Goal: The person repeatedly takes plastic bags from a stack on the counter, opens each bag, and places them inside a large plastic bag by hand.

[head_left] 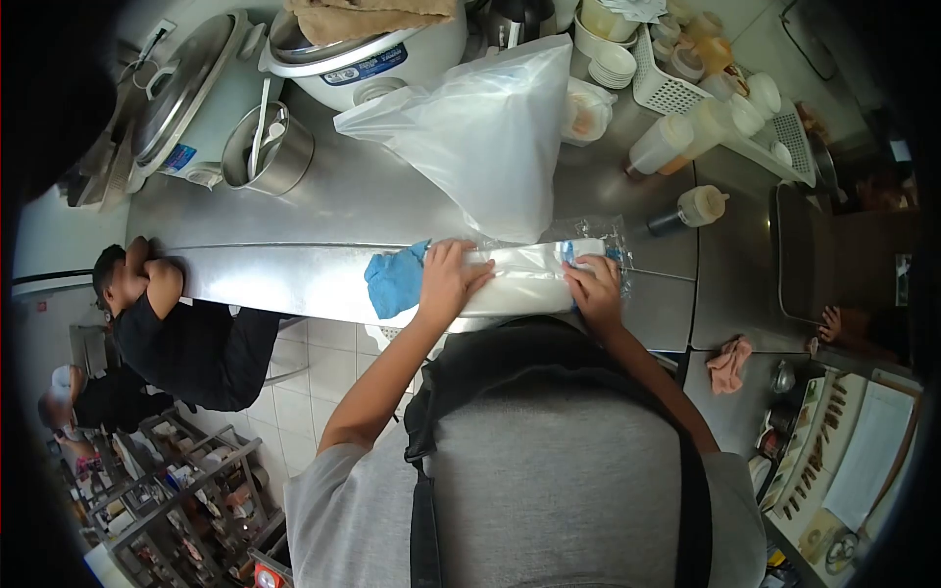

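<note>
A flat bundle of white plastic bags lies at the front edge of the steel counter, close to my body. My left hand grips its left end, with the thumb lying across the top. On the other end, my right hand has its fingers bent around the plastic, near a blue printed patch. A crumpled blue cloth touches the outer side of my left hand. Clear crinkled wrapping sticks out behind the right end. Just beyond the bundle stands a large translucent plastic bag; its contents cannot be made out.
A steel pot with utensils and a white cooker stand at the back left. Squeeze bottles and a white basket are at the back right. A dark sauce bottle lies nearer. One person leans on the counter's left end.
</note>
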Available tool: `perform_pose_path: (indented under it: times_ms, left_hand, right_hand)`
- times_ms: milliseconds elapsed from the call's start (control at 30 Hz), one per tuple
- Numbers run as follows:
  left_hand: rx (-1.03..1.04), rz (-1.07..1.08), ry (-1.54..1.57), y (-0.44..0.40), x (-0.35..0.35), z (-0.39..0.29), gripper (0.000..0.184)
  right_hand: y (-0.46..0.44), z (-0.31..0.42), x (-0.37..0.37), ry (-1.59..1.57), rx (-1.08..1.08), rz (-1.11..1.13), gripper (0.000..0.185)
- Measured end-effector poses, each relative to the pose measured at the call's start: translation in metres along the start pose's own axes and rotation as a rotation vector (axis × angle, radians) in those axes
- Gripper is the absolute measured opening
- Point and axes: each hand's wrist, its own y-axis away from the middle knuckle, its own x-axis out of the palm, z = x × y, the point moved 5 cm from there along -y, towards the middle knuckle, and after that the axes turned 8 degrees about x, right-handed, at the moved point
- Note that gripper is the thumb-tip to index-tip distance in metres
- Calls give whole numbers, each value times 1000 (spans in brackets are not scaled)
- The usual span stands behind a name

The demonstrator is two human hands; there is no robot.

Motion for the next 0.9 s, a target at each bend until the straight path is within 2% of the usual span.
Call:
perform_pose_path:
  times_ms: [200, 267, 400, 500, 567, 600, 667, 800, 900]
  left_hand:
    - [53, -61, -5, -8, -7, 10, 20]
    - [-111, -34, 130, -3, -3, 18, 23]
    - [-548, -14, 470, -15, -35, 10, 24]
    - [-549, 128, 690, -17, -51, 10, 26]
    - [-369, 90, 816, -24, -65, 6, 26]
    - [-276, 72, 876, -27, -71, 1, 26]
    - [-307, -53, 1003, -34, -82, -5, 26]
    - [-448, -200, 1146, -50, -102, -28, 19]
    - [-294, -201, 1028, -59, -113, -32, 11]
  right_hand:
    - [-12, 15, 1, -85, -24, -2, 12]
    - [-19, 25, -5, -69, -76, 6, 13]
    - [-22, 10, 0, -381, 281, 274, 20]
    - [-34, 20, -27, -606, 431, 375, 23]
    - [-37, 14, -42, -720, 432, 438, 25]
    - [-43, 20, -54, -773, 337, 418, 22]
    - [-54, 38, -81, -876, 144, 374, 18]
    - [-65, 64, -104, -953, 234, 231, 8]
    - [-64, 57, -107, -963, 264, 154, 8]
